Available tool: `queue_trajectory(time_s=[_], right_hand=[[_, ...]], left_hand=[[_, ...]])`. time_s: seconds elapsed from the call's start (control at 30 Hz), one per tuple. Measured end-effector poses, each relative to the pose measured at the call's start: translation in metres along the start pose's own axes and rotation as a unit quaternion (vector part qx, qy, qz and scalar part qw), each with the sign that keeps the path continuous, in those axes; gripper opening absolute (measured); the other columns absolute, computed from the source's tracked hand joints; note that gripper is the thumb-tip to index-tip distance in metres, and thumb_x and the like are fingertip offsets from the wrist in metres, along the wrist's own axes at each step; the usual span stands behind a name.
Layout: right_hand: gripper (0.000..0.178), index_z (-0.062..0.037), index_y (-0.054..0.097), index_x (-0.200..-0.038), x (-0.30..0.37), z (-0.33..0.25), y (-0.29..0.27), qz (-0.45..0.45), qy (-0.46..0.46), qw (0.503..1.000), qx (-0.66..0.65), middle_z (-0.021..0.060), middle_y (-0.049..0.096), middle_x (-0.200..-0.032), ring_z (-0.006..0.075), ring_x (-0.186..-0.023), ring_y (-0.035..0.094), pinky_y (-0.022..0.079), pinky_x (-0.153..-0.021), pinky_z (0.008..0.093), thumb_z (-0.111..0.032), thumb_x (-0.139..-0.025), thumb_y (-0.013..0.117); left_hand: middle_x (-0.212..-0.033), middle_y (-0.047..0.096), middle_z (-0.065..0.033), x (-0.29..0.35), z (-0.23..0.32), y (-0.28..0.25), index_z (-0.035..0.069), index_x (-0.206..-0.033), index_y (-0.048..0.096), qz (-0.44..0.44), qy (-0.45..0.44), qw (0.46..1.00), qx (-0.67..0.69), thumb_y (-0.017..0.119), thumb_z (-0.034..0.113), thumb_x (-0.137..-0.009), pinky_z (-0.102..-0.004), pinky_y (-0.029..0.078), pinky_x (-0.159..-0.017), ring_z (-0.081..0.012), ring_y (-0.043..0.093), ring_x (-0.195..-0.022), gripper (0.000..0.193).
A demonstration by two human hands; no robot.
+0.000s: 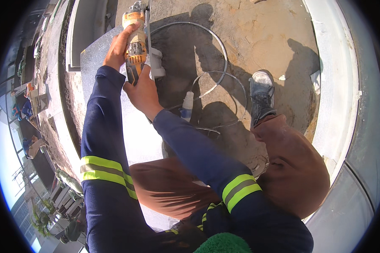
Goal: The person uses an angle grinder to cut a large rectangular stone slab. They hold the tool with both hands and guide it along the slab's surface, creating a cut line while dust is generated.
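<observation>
Green fuzz [222, 243] sits nearest; left fingers [121, 41] and right fingers [145, 72] grip a grinder [136, 49], its long axis running forward, head-first.

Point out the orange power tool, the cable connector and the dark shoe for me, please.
Orange power tool [137, 45], head view: its body.
Cable connector [188, 104], head view: its middle.
Dark shoe [261, 92], head view: its upper.

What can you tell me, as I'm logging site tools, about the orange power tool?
The power tool is long and slim, its casing orange and black with a pale, dusty middle, apparently plastic. A metallic head sits at the far end, a dark handle at the near end. It points away from the person, at the view's upper left; the left hand grips its body, the right hand its handle. Whether it runs is unclear.
</observation>
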State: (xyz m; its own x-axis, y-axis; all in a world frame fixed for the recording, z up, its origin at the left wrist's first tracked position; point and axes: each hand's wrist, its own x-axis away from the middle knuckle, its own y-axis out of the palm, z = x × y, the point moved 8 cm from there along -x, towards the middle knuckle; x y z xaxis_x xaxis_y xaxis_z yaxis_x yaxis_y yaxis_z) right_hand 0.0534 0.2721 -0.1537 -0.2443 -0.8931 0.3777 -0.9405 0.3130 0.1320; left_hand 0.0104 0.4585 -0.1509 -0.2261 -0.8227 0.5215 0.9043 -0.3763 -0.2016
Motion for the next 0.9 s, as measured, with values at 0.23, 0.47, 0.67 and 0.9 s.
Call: queue_trajectory(time_s=[0.23, 0.47, 0.67, 0.9], right_hand=[[0.065, 0.0045, 0.033, -0.134, -0.002, -0.003, -0.004, -0.015, 0.026, 1.000, -0.010, 0.0369, 0.070, -0.097, 0.0531, -0.094, 0.071, 0.056, -0.087, 0.0558, -0.018, -0.087, 0.072], [0.061, 0.0031, 0.035, -0.130, -0.002, -0.004, -0.004, -0.021, 0.028, 0.999, -0.011, 0.0371, 0.070, -0.099, 0.0530, -0.094, 0.071, 0.056, -0.086, 0.0563, -0.019, -0.088, 0.072], [0.059, 0.0035, 0.035, -0.128, -0.004, -0.002, -0.004, -0.016, 0.026, 0.999, -0.019, 0.0374, 0.069, -0.098, 0.0532, -0.094, 0.071, 0.056, -0.085, 0.0564, -0.019, -0.088, 0.072], [0.057, 0.0032, 0.036, -0.127, -0.004, -0.001, -0.004, -0.011, 0.022, 0.999, -0.022, 0.0376, 0.069, -0.099, 0.0533, -0.094, 0.071, 0.056, -0.085, 0.0561, -0.019, -0.089, 0.072]], left_hand=[[-0.110, 0.075, -0.0196, -0.010, 0.002, 0.000, -0.007, -0.137, 0.058, -0.018, -0.010, 1.000, 0.018, 0.081, 0.042, -0.091, -0.0386, 0.063, -0.079, -0.0246, 0.075, -0.090, 0.071], [-0.107, 0.074, -0.0184, -0.016, -0.001, 0.000, 0.002, -0.141, 0.054, -0.035, -0.009, 0.999, -0.002, 0.072, 0.050, -0.097, -0.0384, 0.064, -0.070, -0.0225, 0.074, -0.082, 0.067], [-0.108, 0.074, -0.0184, -0.019, -0.002, 0.000, 0.000, -0.138, 0.057, -0.035, -0.015, 0.999, -0.001, 0.075, 0.047, -0.095, -0.0386, 0.063, -0.074, -0.0236, 0.074, -0.085, 0.067], [-0.107, 0.075, -0.0191, -0.018, -0.002, -0.002, -0.007, -0.134, 0.060, -0.029, -0.011, 0.999, 0.012, 0.081, 0.043, -0.091, -0.0397, 0.063, -0.079, -0.0255, 0.075, -0.089, 0.070]])
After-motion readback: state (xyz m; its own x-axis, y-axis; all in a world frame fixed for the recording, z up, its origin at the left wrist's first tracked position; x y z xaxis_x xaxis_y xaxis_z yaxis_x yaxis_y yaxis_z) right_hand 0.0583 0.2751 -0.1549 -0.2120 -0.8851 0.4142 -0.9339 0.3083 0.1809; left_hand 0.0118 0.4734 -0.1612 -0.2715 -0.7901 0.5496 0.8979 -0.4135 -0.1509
